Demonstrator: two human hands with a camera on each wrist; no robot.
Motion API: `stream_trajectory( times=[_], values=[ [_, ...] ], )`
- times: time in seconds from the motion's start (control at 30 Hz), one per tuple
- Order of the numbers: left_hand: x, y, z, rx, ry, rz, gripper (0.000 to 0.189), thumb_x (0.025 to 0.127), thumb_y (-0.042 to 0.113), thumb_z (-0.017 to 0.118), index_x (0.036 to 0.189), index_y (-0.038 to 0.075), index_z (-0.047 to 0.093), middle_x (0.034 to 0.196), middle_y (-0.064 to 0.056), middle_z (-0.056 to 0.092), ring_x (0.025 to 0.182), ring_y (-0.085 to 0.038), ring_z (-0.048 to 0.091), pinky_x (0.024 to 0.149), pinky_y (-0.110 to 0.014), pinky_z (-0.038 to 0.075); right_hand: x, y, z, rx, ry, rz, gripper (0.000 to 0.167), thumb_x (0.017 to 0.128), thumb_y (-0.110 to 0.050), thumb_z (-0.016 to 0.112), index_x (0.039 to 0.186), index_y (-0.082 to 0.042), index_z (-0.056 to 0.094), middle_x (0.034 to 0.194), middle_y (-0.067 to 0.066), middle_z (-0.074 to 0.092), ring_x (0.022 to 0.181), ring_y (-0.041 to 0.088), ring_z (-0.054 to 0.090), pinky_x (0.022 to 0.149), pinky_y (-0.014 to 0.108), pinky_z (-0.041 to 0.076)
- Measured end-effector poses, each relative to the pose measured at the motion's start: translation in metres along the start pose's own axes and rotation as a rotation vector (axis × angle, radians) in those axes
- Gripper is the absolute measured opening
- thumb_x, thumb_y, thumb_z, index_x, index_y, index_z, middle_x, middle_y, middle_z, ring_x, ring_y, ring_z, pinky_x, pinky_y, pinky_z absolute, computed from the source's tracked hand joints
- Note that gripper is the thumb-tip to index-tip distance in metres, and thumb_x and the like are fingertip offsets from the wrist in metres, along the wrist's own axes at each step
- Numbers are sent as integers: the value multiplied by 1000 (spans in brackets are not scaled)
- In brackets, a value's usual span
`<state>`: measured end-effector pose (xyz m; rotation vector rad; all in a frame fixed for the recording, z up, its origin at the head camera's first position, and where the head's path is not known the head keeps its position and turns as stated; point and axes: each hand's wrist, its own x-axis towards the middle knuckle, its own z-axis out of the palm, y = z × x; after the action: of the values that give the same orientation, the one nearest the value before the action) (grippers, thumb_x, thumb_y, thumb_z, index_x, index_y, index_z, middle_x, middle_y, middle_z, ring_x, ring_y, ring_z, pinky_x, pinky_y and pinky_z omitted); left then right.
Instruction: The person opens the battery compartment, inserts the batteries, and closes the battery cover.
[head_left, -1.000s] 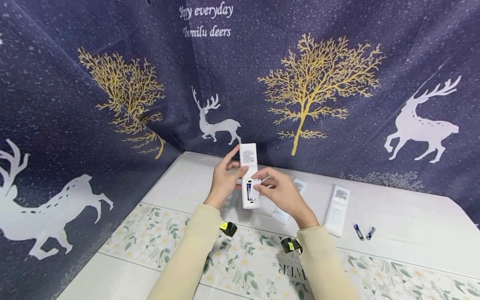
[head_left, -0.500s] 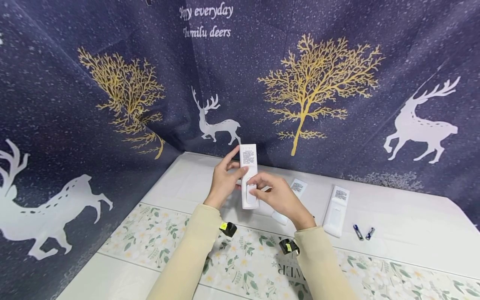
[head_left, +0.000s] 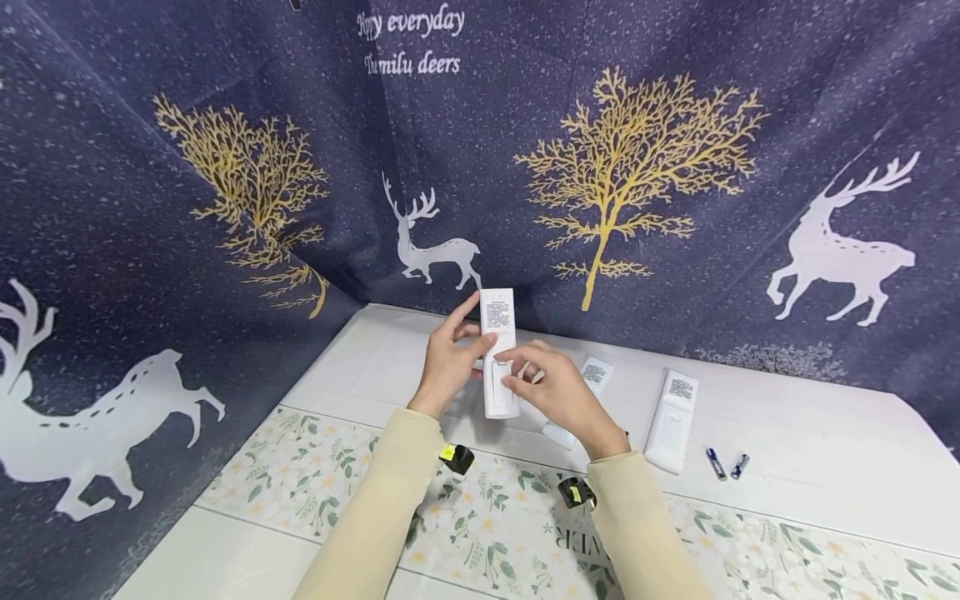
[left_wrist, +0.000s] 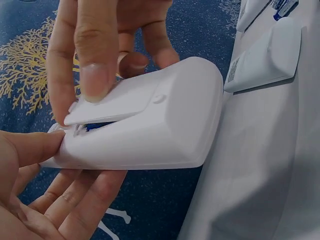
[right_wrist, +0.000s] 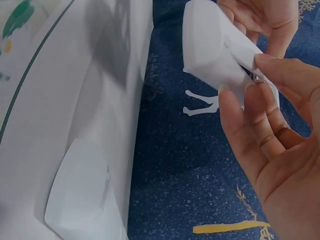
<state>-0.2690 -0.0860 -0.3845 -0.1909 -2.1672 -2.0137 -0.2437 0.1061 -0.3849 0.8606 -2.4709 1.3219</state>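
Observation:
My left hand (head_left: pixel 447 364) grips a white remote control (head_left: pixel 497 313) upright, its back with the printed label facing me, the thumb on the label side. My right hand (head_left: pixel 561 385) pinches the white battery cover (left_wrist: pixel 122 102) over the compartment in the remote's lower half. In the left wrist view, the cover's lower end sits against the remote while its upper end stands slightly raised. Through the gap a bit of blue battery (left_wrist: pixel 94 127) shows. The right wrist view has the right thumb on the cover, fingertips close to the remote's side.
Two more white remotes lie back up on the white table: one remote (head_left: pixel 597 372) partly behind my right hand, another remote (head_left: pixel 672 423) farther right. Beside them are two blue-and-silver batteries, a left battery (head_left: pixel 716 464) and a right battery (head_left: pixel 740 467). A dark printed curtain (head_left: pixel 450 150) hangs behind.
The right hand has brought the cover leftward from beside the compartment, where a blue battery was visible, to over it. The left hand and the remote have hardly moved.

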Motion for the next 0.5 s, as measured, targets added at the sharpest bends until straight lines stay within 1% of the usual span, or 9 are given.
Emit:
stream_trajectory(
  times=[0.1, 0.17, 0.23, 0.27, 0.33, 0.37, 0.43, 0.5],
  values=[
    [1, 0, 1, 6, 0, -5, 70, 98, 13, 77, 158, 40, 52, 113, -9, 72, 81, -23, 72, 70, -58, 64, 0, 1, 0, -22, 14, 13, 32, 94, -2, 81, 126, -7, 76, 99, 3, 65, 80, 16, 62, 66, 29, 55],
    [1, 0, 1, 8, 1, -9, 70, 99, 13, 77, 158, 41, 52, 113, -8, 72, 81, -23, 72, 70, -58, 64, 0, 3, 1, -20, 37, 28, 35, 95, -3, 80, 129, -6, 74, 102, 5, 65, 81, 17, 63, 67, 30, 56],
    [1, -1, 1, 7, 1, -11, 70, 99, 12, 77, 158, 40, 51, 113, -8, 73, 82, -23, 72, 70, -58, 64, 1, 4, 1, -11, 71, 53, 37, 97, -5, 79, 133, -7, 72, 107, 8, 65, 86, 20, 65, 71, 33, 58],
    [1, -1, 1, 8, 1, -9, 70, 99, 12, 76, 159, 39, 51, 113, -8, 73, 82, -23, 72, 71, -59, 64, 1, 5, 0, 1, 89, 71, 39, 98, -6, 78, 136, -7, 70, 111, 10, 64, 89, 22, 66, 73, 35, 59],
    [0, -1, 1, 6, 0, -8, 71, 99, 11, 76, 160, 37, 50, 113, -9, 73, 82, -23, 72, 73, -64, 62, 1, 6, 0, 23, 121, 105, 45, 100, -9, 76, 144, -10, 65, 120, 13, 64, 96, 26, 68, 78, 41, 60],
    [0, 0, 1, 5, -1, -8, 71, 99, 11, 76, 160, 36, 50, 114, -9, 73, 82, -23, 72, 73, -64, 62, 0, 7, 0, 35, 131, 119, 49, 101, -11, 75, 148, -11, 62, 125, 14, 63, 100, 29, 68, 80, 44, 61],
    [0, 0, 2, 3, -6, -5, 71, 99, 11, 76, 161, 34, 49, 114, -9, 73, 82, -24, 72, 74, -64, 62, 0, 9, 0, 77, 135, 148, 56, 102, -13, 74, 155, -14, 54, 136, 17, 61, 108, 32, 69, 84, 46, 62],
    [0, 0, 3, -6, -13, -1, 71, 99, 11, 76, 161, 34, 49, 114, -10, 73, 82, -24, 72, 73, -62, 63, 0, 10, 1, 135, 116, 164, 64, 103, -13, 73, 161, -16, 48, 144, 19, 57, 112, 35, 69, 85, 48, 63]
  ],
)
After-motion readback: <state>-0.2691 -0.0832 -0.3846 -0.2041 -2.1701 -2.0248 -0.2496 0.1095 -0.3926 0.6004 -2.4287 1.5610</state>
